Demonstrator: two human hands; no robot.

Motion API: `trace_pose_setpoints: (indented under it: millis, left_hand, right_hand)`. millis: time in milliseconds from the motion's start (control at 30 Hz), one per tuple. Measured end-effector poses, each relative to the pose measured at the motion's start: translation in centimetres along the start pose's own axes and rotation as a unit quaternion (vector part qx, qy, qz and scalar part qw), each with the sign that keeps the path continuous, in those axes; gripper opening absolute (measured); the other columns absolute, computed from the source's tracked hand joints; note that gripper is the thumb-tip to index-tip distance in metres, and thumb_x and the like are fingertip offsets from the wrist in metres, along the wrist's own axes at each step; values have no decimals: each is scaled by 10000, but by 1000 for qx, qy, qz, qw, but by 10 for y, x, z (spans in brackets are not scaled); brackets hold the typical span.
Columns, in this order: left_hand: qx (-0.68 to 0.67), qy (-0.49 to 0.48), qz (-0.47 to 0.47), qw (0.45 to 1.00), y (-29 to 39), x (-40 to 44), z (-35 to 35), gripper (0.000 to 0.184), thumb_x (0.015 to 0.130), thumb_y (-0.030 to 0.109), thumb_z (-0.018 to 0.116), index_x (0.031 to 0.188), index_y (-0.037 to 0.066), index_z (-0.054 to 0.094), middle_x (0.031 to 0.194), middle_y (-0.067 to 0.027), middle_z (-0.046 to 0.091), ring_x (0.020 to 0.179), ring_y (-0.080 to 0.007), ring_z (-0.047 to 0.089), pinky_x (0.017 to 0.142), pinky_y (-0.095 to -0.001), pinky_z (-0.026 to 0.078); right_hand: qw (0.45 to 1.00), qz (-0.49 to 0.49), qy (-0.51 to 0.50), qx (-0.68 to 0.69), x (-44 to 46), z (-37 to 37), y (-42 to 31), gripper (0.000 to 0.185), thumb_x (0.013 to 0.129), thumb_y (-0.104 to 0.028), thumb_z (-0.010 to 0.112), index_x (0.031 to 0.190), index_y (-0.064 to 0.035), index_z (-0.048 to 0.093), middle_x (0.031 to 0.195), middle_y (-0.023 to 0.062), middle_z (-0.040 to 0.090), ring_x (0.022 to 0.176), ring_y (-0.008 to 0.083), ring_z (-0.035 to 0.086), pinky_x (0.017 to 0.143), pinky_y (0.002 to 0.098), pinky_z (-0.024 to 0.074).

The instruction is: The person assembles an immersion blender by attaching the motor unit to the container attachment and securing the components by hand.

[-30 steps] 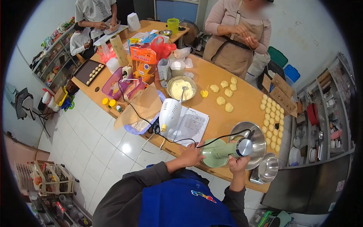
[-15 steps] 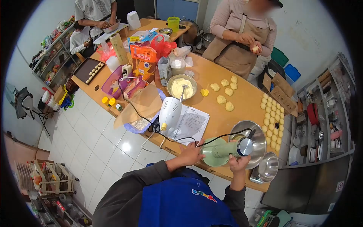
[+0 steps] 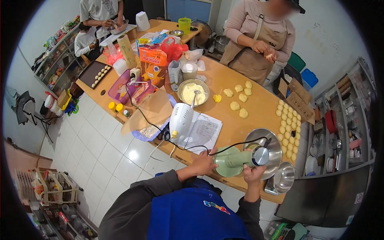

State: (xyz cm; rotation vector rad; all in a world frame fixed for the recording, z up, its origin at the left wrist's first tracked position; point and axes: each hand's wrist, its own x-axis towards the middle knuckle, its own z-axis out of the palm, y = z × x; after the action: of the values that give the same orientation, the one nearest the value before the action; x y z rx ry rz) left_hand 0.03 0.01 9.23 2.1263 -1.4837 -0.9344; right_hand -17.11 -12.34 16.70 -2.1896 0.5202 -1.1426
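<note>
A green stand mixer [image 3: 236,161] with a silver end cap stands at the table's near edge, partly over a large steel bowl [image 3: 274,154]. My right hand [image 3: 254,174] is closed around the mixer's side, below the silver cap; some of its fingers are hidden. Against the mixer's green base lies my left hand [image 3: 203,164], fingers spread, close to the black power cord [image 3: 236,143]. Left of the mixer, a white hand mixer [image 3: 182,118] rests on an open notebook [image 3: 205,130], its beater end reaching to a bowl of pale yellow mixture [image 3: 193,93].
Several dough balls [image 3: 235,105] lie mid-table, with rows of smaller ones [image 3: 288,126] at the right end. A small steel bowl [image 3: 284,178] sits on a scale at the near corner. Across the table, a person in an apron [image 3: 256,44] handles dough. A flour tub [image 3: 146,134] stands left.
My hands and the stand mixer stay nearly where they were. The person across the table has shifted slightly right, hands still together on the dough.
</note>
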Motion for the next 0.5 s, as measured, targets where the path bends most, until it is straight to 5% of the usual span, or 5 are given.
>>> trace_pose_setpoints:
  millis: [333,500]
  left_hand:
    - [21,21,27,999,-4,1,5,705,855,394,546,1438,269,171,1357,-201,347,1235,-356,353,821,-759,218]
    - [22,12,33,999,-2,-1,1,709,862,400,528,1444,217,168,1342,-220,359,1238,-358,339,838,-711,222]
  right_hand:
    - [1000,20,7,12,-3,1,4,421,649,-220,622,993,20,592,938,156,612,857,304,599,780,369,471]
    - [1000,20,12,20,-4,3,4,451,695,-286,633,1017,26,587,950,160,614,862,299,599,788,374,470]
